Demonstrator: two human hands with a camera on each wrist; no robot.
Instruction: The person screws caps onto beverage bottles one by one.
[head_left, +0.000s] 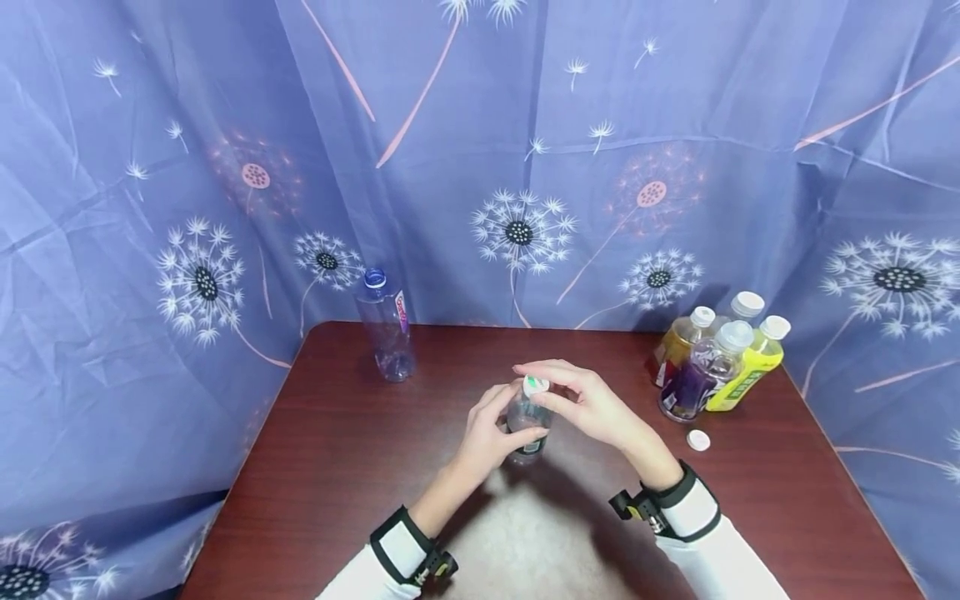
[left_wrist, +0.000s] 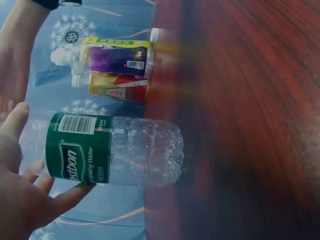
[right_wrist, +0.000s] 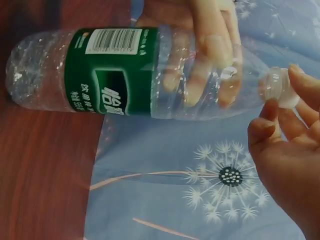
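A clear water bottle with a green label (left_wrist: 80, 147) is upright in front of me. My left hand (head_left: 483, 437) grips it around its upper body, thumb on one side and fingers on the other. At its top, my right hand (head_left: 588, 402) pinches the white cap (right_wrist: 289, 89) between thumb and fingers. The cap sits on the bottle's neck and shows a green mark on top in the head view. In the left wrist view the bottle's base (left_wrist: 172, 152) shows close to the table.
An uncapped, blue-tinted clear bottle (head_left: 386, 333) stands at the table's back left. Several capped bottles, among them a purple one (head_left: 697, 379) and a yellow one (head_left: 750, 375), cluster at the back right. A loose white cap (head_left: 698, 440) lies before them. A patterned curtain (head_left: 450, 167) hangs behind.
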